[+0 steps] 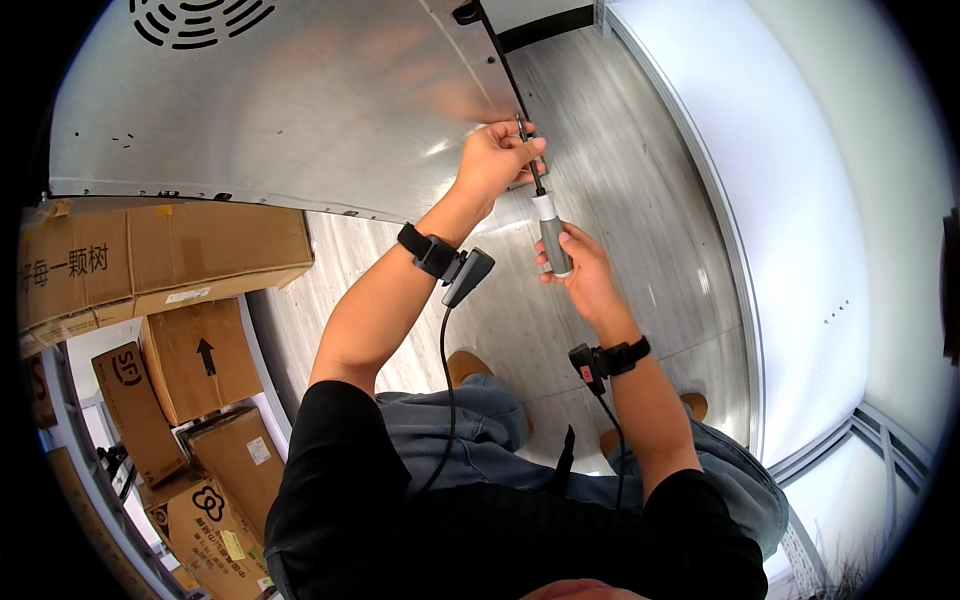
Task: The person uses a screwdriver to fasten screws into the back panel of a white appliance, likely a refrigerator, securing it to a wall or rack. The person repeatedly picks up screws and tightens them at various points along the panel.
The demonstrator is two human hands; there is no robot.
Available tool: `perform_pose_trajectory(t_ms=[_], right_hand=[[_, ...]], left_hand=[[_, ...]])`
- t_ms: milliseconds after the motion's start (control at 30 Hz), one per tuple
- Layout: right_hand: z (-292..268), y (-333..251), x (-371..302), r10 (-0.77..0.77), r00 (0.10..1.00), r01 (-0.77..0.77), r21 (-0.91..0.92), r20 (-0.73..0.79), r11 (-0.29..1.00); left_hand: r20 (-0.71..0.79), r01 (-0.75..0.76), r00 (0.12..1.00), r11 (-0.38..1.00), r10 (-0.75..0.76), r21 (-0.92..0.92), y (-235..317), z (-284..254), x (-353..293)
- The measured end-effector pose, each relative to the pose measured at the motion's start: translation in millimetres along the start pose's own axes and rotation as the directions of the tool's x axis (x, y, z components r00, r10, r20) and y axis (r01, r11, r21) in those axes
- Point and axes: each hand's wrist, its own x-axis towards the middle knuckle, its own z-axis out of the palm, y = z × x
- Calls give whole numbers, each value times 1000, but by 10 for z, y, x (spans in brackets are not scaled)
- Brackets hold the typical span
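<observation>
A screwdriver (pixel 553 238) with a grey and white handle and a dark shaft points away from me. My right hand (pixel 585 265) is wrapped round its handle. Farther up, my left hand (pixel 500 160) is closed, its fingers and thumb pinching the shaft near the tip. That hand is at the right edge of a large silver metal panel (pixel 300 120). Whether the tip touches the panel, or a screw sits on it, is too small to tell.
Cardboard boxes (pixel 215 250) are stacked on the left below the panel, some on a metal-framed shelf (pixel 80 450). A bright white wall panel (pixel 800 200) with a metal frame runs along the right. Cables hang from a strapped device (pixel 440 257) on my left wrist and another (pixel 605 360) on my right.
</observation>
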Motion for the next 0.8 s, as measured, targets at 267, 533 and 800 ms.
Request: perform_pose_trajectory(t_ms=[267,533,800], right_hand=[[49,51,-12,-194,981,186,-302,1,935],[-114,-95,-32,18,983,-34,87,180,996],[-5,-20,-32,-195,981,182,-374,4,909]], left_hand=[[-44,9,999,1000,-9,-3,-66,37,41],[-5,47,999,992,-48,-114,22,58,-7],[1,-21,1000,993,21,112,-95,15,49]])
